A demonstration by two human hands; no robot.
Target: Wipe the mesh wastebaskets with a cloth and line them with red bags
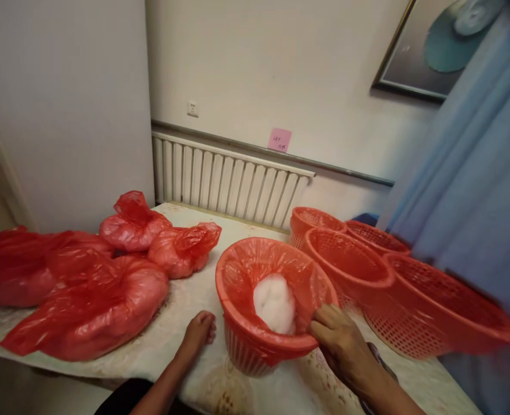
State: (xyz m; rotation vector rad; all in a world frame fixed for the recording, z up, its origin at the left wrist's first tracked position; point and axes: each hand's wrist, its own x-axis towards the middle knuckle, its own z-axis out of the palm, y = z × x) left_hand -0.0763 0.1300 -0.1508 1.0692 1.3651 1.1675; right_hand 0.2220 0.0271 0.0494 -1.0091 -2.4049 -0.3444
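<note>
A red plastic basket (pixel 246 346) stands at the middle of the table, lined with a red plastic bag (pixel 261 256) that is folded over its rim. Inside the bag lies a white mass (pixel 274 304). My right hand (pixel 339 340) is closed on the basket's right rim, over the bag's edge. To the left of the basket, my left hand (pixel 200 330) rests near the table with its fingers curled, apart from the basket; nothing shows in it.
Filled red bags (pixel 108 305) lie on the table (pixel 185 305) at the left. Several red baskets (pixel 350 259) stand at the right, beside a blue curtain (pixel 475 167). A white radiator (pixel 229 178) runs along the wall behind.
</note>
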